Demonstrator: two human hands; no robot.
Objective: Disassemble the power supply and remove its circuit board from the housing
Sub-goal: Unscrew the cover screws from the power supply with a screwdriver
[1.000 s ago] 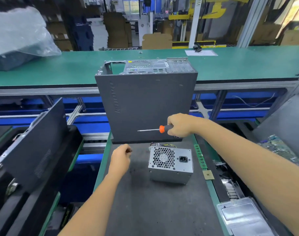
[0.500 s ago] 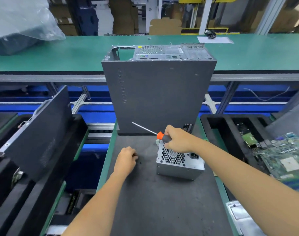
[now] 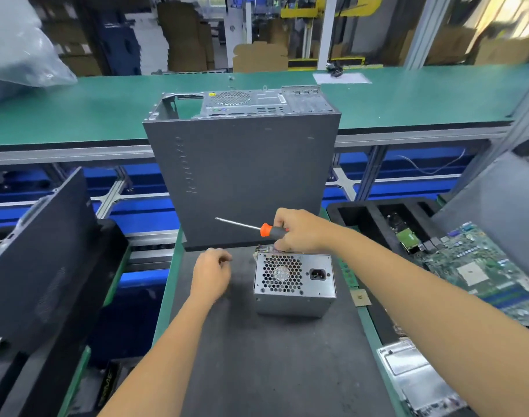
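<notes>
1. Head view, centre of the frame: a silver power supply [image 3: 295, 284] is seen standing on the dark grey work mat [image 3: 272, 356], its honeycomb fan grille and black power socket turned toward the camera.
2. Its housing is seen closed; the circuit board inside cannot be made out.
3. A few wires are glimpsed at the upper rear edge of the power supply, partly hidden by the right hand.
4. The right hand [image 3: 302, 230] is held just above that rear edge, fingers curled round the black grip of a screwdriver [image 3: 257, 228] with an orange collar.
5. The screwdriver's thin metal shaft is pointed toward the left of the frame, slightly upward, with its tip in front of the computer case and clear of the power supply.
6. Whether the right fingertips are touching the power supply cannot be told.
7. The left hand [image 3: 210, 276] is placed on the mat just left of the power supply, apart from it, its fingers loosely curled with nothing seen in them.
8. A dark grey desktop computer case [image 3: 242, 176] is stood upright behind the power supply, at the far end of the mat, its perforated metal rear panel turned upward.
9. A green conveyor table [image 3: 91, 106] is stretched across the upper part of the frame behind the case.
10. At the right edge, a green motherboard [image 3: 483, 272] is laid beside a black foam tray [image 3: 365, 215].
11. At the left, a dark case panel [image 3: 43, 251] is leaned at a tilt.
12. A clear plastic bag [image 3: 19, 49] is seen in the upper left corner.
</notes>
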